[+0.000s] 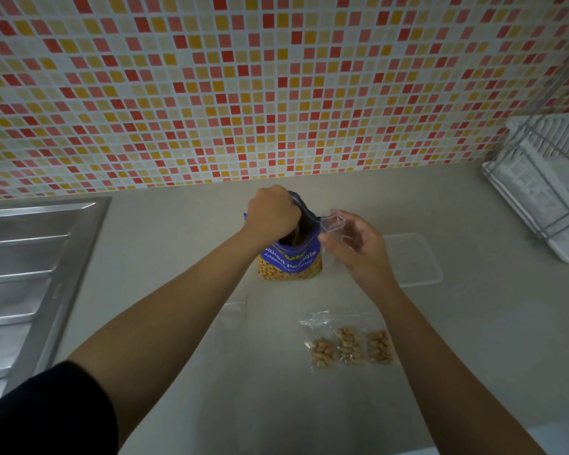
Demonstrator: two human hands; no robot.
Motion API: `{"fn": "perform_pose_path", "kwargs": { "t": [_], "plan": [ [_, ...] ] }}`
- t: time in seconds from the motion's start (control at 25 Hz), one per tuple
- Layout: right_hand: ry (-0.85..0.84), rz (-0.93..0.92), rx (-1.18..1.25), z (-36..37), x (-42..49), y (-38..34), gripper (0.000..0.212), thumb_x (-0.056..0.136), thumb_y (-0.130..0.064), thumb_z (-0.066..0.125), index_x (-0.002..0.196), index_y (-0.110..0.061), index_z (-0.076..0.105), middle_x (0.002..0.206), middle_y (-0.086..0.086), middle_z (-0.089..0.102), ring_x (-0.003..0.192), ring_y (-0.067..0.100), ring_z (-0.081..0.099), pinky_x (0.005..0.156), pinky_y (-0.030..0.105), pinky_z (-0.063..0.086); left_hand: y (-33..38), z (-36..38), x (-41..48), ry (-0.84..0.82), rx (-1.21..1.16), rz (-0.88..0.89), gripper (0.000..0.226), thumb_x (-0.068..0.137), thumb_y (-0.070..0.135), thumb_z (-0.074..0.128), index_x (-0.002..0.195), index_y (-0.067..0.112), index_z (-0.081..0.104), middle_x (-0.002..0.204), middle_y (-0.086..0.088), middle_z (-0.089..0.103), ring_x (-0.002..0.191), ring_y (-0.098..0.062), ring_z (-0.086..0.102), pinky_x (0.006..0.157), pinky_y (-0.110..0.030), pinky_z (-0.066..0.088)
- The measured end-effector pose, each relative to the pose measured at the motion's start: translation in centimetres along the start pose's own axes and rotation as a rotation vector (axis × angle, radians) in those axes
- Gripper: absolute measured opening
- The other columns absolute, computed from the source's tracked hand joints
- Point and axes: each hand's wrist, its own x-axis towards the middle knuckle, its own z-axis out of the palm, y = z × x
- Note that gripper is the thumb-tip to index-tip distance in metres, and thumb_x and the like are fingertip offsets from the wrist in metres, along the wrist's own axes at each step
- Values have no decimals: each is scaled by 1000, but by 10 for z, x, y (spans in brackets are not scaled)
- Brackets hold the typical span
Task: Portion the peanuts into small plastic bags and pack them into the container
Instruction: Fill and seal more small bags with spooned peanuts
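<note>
**Peanut transfer: pouch mouth to small bag, left to right**

The left grip (271, 211) is sunk from above into the open mouth of the upright peanut pouch (289, 266), set far centre on the desk (178, 257). Its fingers are hidden inside, so it cannot be told whether peanuts are grasped. The small plastic bag (334, 224) is pinched open by the right grip (358, 247), just right of the pouch mouth and level with it. A short lift and rightward shift is judged sufficient. Three filled bags (349, 346) lie nearer, and the clear container (414, 257) stands right of the right grip.
</note>
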Motion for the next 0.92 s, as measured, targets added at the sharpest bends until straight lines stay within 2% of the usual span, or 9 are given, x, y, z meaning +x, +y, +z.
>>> {"fn": "perform_pose_path", "kwargs": {
  "t": [0.12, 0.24, 0.36, 0.48, 0.68, 0.8, 0.92],
  "plan": [
    [-3, 0, -12, -1, 0, 0, 45, 62, -46, 76, 104, -34, 65, 105, -6, 70, 103, 14, 63, 97, 48, 48, -9, -2, 1, -3, -231, -62, 23, 86, 13, 50, 88, 0, 68, 85, -16, 71, 79, -27, 68, 71, -37, 57],
    [-9, -3, -35, -2, -2, -1, 47, 62, -46, 76, 105, -31, 65, 106, -5, 70, 103, 15, 64, 98, 49, 47, -18, -7, -5, 32, -465, -142, 17, 86, 13, 56, 85, 2, 69, 83, -17, 72, 81, -29, 70, 80, -45, 58],
    [-13, 0, -51, -3, -3, -2, 46, 62, -47, 76, 105, -33, 65, 105, -6, 71, 103, 14, 64, 97, 46, 48, -22, -13, -16, 48, -586, -165, 13, 89, 13, 56, 84, 9, 67, 76, -10, 70, 80, -23, 70, 82, -37, 58],
    [-7, 8, -61, -4, -5, -5, 46, 61, -48, 76, 103, -36, 65, 103, -10, 71, 101, 10, 63, 95, 39, 48, -26, -20, -22, 97, -688, -200, 15, 91, 12, 54, 81, 12, 65, 73, -8, 67, 67, -15, 66, 74, -27, 58],
    [8, -11, -67, -2, -9, -11, 48, 61, -47, 76, 106, -37, 63, 107, -8, 70, 105, 14, 62, 96, 39, 48, -46, -24, -25, 131, -860, -320, 15, 91, 10, 54, 89, 4, 67, 75, -9, 65, 68, -14, 61, 68, -24, 56],
    [23, -40, -114, 2, -13, -15, 49, 63, -42, 76, 108, -37, 60, 109, -11, 67, 105, 6, 60, 92, 23, 45, -59, -26, -25, 131, -960, -392, 16, 92, 11, 53, 97, 1, 64, 75, -9, 63, 70, -13, 60, 65, -22, 53],
    [41, -87, -169, 5, -15, -21, 50, 65, -37, 76, 112, -32, 60, 108, -17, 64, 99, -5, 57, 81, 4, 40, -71, -33, -24, 148, -1010, -426, 18, 93, 12, 51, 101, -1, 61, 76, -11, 62, 69, -14, 57, 66, -22, 51]
  ]
}}
